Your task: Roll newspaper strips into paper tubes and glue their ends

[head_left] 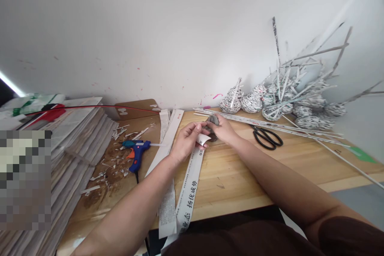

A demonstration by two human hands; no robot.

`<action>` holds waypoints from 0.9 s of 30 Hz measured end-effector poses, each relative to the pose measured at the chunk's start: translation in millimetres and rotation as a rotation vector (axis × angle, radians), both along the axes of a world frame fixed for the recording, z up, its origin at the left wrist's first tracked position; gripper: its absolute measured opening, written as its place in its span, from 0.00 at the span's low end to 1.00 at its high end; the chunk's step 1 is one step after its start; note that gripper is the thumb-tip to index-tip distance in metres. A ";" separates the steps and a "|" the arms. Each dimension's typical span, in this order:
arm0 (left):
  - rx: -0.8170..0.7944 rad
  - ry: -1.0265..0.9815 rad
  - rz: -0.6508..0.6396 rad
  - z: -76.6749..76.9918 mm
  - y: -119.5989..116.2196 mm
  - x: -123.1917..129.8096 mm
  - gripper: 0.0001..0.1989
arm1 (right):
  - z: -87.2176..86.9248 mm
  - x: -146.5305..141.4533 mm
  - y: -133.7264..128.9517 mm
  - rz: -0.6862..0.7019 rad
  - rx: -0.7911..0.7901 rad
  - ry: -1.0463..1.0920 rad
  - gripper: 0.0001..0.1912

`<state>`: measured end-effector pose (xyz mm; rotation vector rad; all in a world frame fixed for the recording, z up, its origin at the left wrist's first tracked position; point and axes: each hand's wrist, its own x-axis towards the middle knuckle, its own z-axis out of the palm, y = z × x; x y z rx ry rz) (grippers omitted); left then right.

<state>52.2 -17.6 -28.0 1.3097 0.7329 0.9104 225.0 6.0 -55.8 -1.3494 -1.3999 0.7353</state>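
Observation:
My left hand (187, 140) is closed on the upper end of a long printed paper strip (191, 188), which runs down past the table's front edge. The strip's tip curls up beside my fingers. Close by on the right, my right hand (222, 128) has its fingers round a small grey wad (213, 120), whose make-up is too small to tell. Both hands nearly meet above the wooden table. More paper strips (168, 144) lie left of my left hand.
A blue glue gun (138, 154) and paper scraps lie on the left. Stacked newspapers (75, 160) stand far left. Black-handled scissors (267, 137), thin paper rods (270, 125) and woven paper shapes (253, 99) are at the right. A wall (150, 28) rises behind.

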 end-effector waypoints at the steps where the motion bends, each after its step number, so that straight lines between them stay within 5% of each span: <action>1: -0.010 -0.009 0.001 0.0 0.2 -0.1 0.25 | -0.2 -0.4 0.5 0.016 0.011 0.001 0.16; 9: -0.047 -0.147 -0.050 3.8 -1.3 -1.4 0.28 | 7.5 -10.9 -5.3 -0.002 0.018 -0.097 0.27; 15: -0.040 -0.200 -0.104 6.4 -4.9 -0.4 0.30 | 9.2 -10.2 -11.0 -0.051 -0.102 0.075 0.33; 20: 0.036 -0.291 0.033 5.5 -2.0 -0.1 0.29 | 7.8 -1.9 -6.5 -0.116 -0.086 0.035 0.34; 27: 0.019 -0.341 0.209 -1.4 10.0 -1.9 0.28 | 22.7 -5.0 -15.0 0.133 -0.275 0.348 0.21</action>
